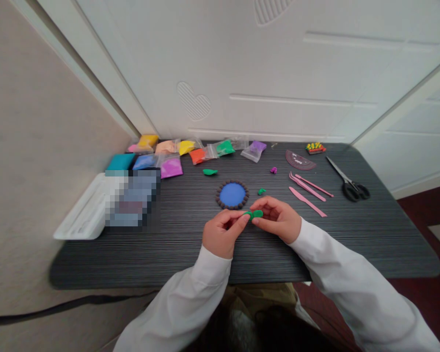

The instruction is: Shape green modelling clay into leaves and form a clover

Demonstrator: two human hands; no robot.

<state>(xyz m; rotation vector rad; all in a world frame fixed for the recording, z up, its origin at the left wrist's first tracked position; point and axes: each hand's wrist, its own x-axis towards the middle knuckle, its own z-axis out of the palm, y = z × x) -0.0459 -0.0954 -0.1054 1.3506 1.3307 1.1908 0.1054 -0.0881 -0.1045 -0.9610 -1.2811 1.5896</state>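
A white top with long, loose sleeves covers both arms. The left sleeve [179, 300] is softly creased, with grey shading in its folds, and narrows to a plain cuff [213, 264] at the wrist; the right sleeve [355, 274] matches it in colour and wrinkles. The left hand [222, 234] and right hand [278, 220] are bare. Below the table's [392, 239] near edge shows creased olive-khaki cloth [269, 297], and under that a blurred dark patch [278, 330], hair or clothing, I cannot tell.

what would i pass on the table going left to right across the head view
White tray, magenta pack, green leaf shape, blue disc, green piece held in the fingers, purple bit, protractor, scissors.
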